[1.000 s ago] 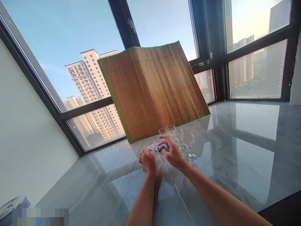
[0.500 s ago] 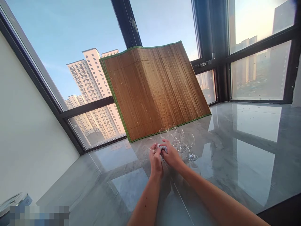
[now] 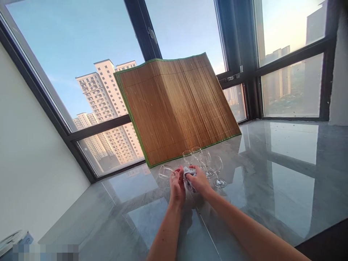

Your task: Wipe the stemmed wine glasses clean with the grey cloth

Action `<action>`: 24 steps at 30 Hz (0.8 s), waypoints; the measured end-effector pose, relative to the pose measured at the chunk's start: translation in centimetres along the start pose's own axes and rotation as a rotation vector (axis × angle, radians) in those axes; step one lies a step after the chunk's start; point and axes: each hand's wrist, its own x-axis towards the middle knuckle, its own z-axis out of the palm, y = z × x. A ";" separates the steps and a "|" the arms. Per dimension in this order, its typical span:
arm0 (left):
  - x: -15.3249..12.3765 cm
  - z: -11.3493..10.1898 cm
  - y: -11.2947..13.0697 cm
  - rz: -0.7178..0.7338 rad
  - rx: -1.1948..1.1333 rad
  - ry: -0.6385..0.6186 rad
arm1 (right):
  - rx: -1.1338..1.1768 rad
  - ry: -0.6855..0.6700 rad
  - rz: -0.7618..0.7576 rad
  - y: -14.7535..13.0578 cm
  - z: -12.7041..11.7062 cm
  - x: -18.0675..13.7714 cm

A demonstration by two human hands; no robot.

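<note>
left hand (image 3: 177, 185) held clear stemmed glass (image 3: 165, 172), right hand (image 3: 201, 181) beside it crumpled grey cloth (image 3: 189, 178); wiping probably needed gentle turning next

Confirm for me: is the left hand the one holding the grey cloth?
No, the right hand grips the grey cloth, while the left hand holds a tipped stemmed glass.

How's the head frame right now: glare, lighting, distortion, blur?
Head view: daylight through windows, bright reflections on glossy countertop; head view: window frames lean, likely lens or camera tilt; head view: tipped glass faint, stem hard to trace at left hand; head view: lower-left patch pixelated.
</note>
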 end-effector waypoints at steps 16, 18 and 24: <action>0.3 -1.2 -0.4 0.253 0.802 0.120 | -0.291 0.095 -0.134 0.0 -0.3 -0.3; 0.2 -1.4 -0.2 0.260 0.898 0.153 | -0.386 0.107 -0.162 -0.7 -0.5 -0.9; 0.3 -2.1 -0.1 0.334 1.193 0.272 | -0.430 0.160 -0.325 -1.8 -0.8 -2.2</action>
